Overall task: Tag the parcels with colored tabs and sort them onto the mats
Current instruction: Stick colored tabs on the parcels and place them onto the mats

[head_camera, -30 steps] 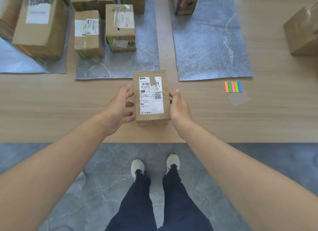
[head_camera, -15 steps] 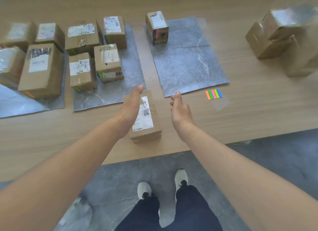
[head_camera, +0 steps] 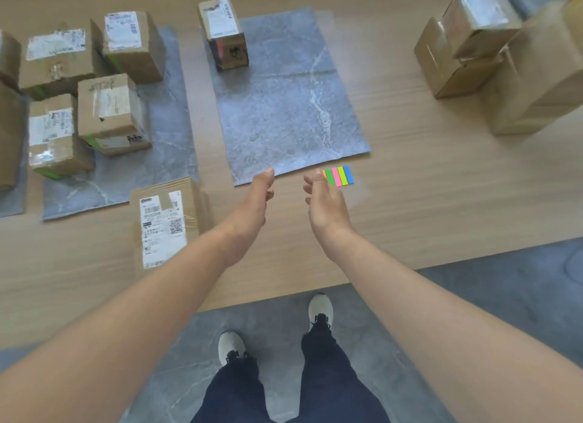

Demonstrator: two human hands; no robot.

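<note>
A brown parcel (head_camera: 164, 221) with a white label lies on the wooden table, near its front edge. Both my hands are off it and hold nothing. My left hand (head_camera: 255, 202) hovers with fingers loosely extended just right of the parcel. My right hand (head_camera: 325, 202) is relaxed, its fingertips beside the strip of colored tabs (head_camera: 339, 176), partly covering the orange one. A grey mat (head_camera: 290, 113) ahead carries one parcel (head_camera: 224, 33) with a pink tab. The mat to the left (head_camera: 167, 170) holds several parcels with green tabs.
A stack of untagged parcels (head_camera: 492, 60) stands at the far right of the table. More parcels sit on a third mat (head_camera: 12, 202) at the left edge. The table's front edge runs just behind my feet on a grey floor.
Both hands let go of the labelled parcel and moved right toward the colored tabs. The view swung right, so the parcel now lies left of my hands.
</note>
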